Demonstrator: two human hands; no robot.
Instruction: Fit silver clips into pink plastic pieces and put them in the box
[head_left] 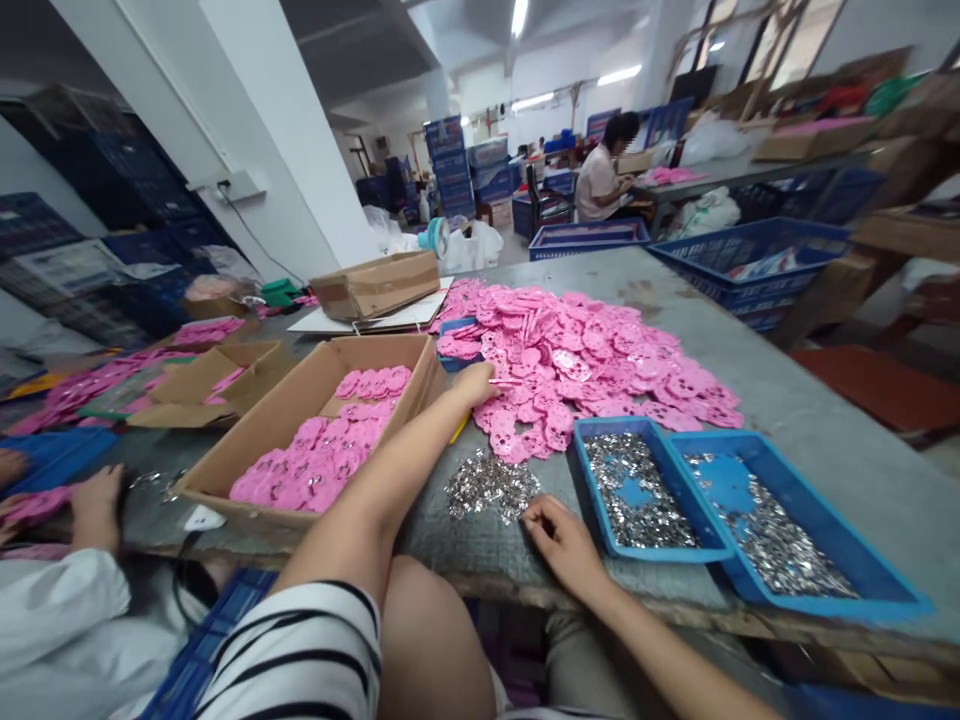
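Note:
My left hand (475,384) reaches to the near left edge of a heap of pink flat plastic pieces (600,345). Its fingers are closed on one pink plastic piece (505,381), seen nearly edge-on. Close to the table's front edge, my right hand (562,545) rests beside a loose pile of small shiny metal parts (491,486). The thumb and forefinger are curled together at the pile's right side; whatever lies between them is too small to make out.
Two blue trays (711,548) (892,597) of metal parts stand right. At left is a cardboard box (217,440) holding pink pieces in rows; behind it, another carton (382,287). A neighbour's hand (97,500) works far left. A person (598,180) sits farther back.

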